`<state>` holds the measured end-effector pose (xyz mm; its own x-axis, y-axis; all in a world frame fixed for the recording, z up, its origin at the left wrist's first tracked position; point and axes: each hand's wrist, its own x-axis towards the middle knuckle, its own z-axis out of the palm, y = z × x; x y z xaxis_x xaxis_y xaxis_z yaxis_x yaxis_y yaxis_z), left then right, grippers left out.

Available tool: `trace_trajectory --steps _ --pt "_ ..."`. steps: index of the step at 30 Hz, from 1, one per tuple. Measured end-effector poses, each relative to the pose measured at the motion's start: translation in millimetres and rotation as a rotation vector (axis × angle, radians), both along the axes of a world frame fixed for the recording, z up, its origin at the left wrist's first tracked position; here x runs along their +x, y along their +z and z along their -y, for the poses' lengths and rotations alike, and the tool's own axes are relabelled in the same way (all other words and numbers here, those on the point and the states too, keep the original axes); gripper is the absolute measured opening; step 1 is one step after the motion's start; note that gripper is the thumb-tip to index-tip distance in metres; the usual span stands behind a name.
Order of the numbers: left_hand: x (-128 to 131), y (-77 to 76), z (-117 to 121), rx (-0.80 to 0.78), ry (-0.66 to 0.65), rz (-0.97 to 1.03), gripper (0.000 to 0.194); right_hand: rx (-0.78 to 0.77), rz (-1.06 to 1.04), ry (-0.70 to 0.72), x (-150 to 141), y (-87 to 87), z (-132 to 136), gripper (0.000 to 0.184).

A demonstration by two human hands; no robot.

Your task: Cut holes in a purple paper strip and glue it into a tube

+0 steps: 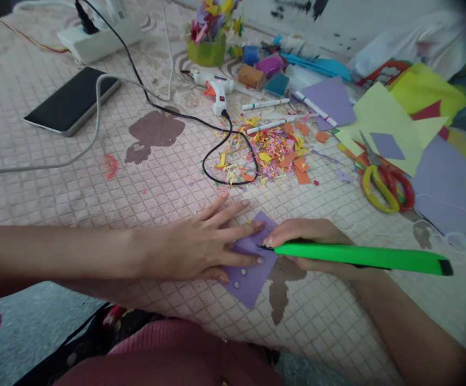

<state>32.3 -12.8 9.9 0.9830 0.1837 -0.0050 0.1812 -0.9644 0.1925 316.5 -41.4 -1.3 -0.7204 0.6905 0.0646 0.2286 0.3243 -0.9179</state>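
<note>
Diamond-patterned cloth (156, 198); left hand (196, 244), fingers splayed, on purple paper (254, 287), right hand (313, 231) grasping slim green tool (361, 257).

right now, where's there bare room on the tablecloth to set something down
The widest bare stretch of tablecloth lies between the left forearm and the white cable. A smaller patch lies between the right forearm and the near edge. Crowded: the paper scraps and glue gun beyond the purple paper, and the scissors and coloured sheets at right.
</note>
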Motion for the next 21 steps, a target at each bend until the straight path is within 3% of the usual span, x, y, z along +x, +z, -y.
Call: trace_trajectory --steps 8,21 --pt "1.4 -1.9 6.5 0.063 0.045 0.016 0.062 0.008 0.012 -0.017 -2.9 0.5 0.1 0.028" --pt "2.9 -2.3 3.9 0.022 0.007 0.004 0.054 -0.004 0.003 -0.01 -0.6 -0.7 -0.2 0.028"
